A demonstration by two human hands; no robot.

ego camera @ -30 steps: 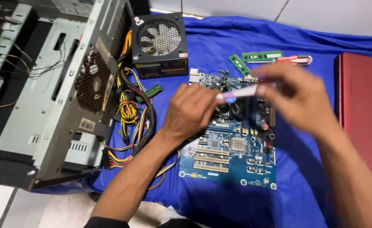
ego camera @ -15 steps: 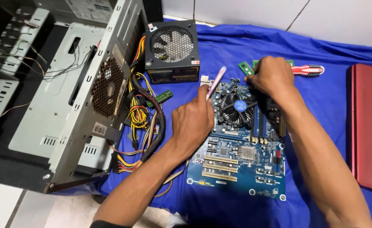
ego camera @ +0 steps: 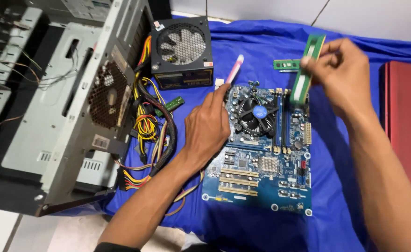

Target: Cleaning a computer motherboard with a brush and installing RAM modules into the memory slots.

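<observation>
The open grey steel computer case (ego camera: 70, 107) lay on its side far left, with its bundle of yellow, red and black power cables (ego camera: 147, 135) spilling toward the black boxy power supply with the round fan grille (ego camera: 183, 52). The left hand (ego camera: 210, 128) rested flat on the left edge of the blue motherboard with the black round cooler fan (ego camera: 261, 158), fingers loosely together, near a thin pink tube (ego camera: 234, 69). The right hand (ego camera: 343, 77) pinched 1 long green memory stick (ego camera: 306, 70), tilted above the slots. My worry was it going in crooked and bending contacts, or static off that blue cloth (ego camera: 336, 186). A red flat case (ego camera: 408, 130) sat far right.
</observation>
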